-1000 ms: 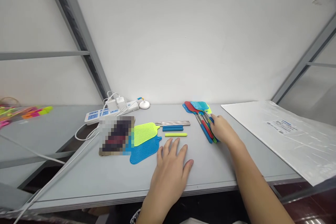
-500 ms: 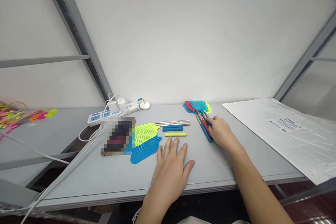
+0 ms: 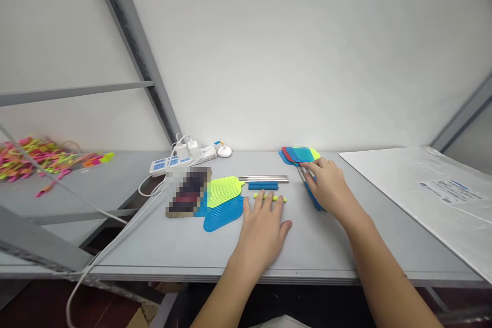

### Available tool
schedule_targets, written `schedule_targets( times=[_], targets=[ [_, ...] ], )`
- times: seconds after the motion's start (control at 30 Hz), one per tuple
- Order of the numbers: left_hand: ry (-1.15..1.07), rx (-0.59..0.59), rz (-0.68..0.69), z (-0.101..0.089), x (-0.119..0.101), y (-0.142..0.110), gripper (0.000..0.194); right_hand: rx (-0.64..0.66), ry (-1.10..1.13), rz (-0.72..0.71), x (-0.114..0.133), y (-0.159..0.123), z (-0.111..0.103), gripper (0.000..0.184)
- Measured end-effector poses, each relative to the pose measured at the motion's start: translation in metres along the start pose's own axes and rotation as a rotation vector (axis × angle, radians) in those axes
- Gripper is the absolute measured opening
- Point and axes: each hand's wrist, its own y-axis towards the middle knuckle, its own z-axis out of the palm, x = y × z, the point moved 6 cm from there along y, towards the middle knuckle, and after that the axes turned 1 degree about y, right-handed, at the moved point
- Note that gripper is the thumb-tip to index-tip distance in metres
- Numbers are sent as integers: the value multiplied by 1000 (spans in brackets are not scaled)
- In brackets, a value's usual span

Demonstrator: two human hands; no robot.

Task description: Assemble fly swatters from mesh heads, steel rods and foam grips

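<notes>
My left hand [image 3: 264, 228] lies flat on the grey table [image 3: 161, 251], fingers spread, with its fingertips touching a yellow-green handle sleeve [image 3: 282, 199]. Behind it lie two blue sleeves [image 3: 263, 185] and metal rods [image 3: 265, 179]. My right hand [image 3: 326, 184] rests on a bundle of assembled fly swatters [image 3: 300, 156], fingers bent over their handles. Loose swatter heads, one yellow-green [image 3: 224, 190] and one blue [image 3: 223, 212], lie to the left of my left hand.
A blurred-out flat item [image 3: 188, 193] sits beside the swatter heads. A white power strip [image 3: 180, 159] with plugs and cables is at the back. A large plastic-wrapped white sheet [image 3: 423, 189] covers the right side. Bright pink and yellow items [image 3: 42, 156] are piled far left.
My left hand has slid forward until its fingertips reach the yellow-green sleeve. My right hand has moved up the swatter bundle toward the heads. The view has shifted to the left.
</notes>
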Motion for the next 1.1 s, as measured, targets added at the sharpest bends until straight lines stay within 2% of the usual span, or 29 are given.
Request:
schedule_targets(
  times=[0.13, 0.23, 0.33, 0.5, 0.77, 0.87, 0.93, 1.1],
  targets=[
    [-76, -74, 67, -4, -4, -13, 34, 130, 16, -234, 45, 32, 1, 36],
    [-121, -98, 65, -6, 2, -22, 27, 255, 40, -358, 74, 62, 20, 31],
    [-148, -119, 37, -7, 11, -29, 22, 373, 78, -410, 90, 84, 44, 24],
    [-159, -122, -1, -6, 19, -35, 18, 525, 147, -449, 96, 93, 72, 18],
    [-168, -88, -8, -4, 18, -35, 18, 551, 100, -453, 93, 97, 79, 14],
    [-338, -67, -20, -9, 19, -37, 22, 495, 38, -444, 93, 94, 71, 15],
    [-497, -59, -65, -12, 20, -38, 24, 411, 5, -424, 93, 90, 55, 9],
    [-735, -75, -165, -15, 21, -41, 23, 136, -46, -354, 93, 69, -16, 15]
  ],
)
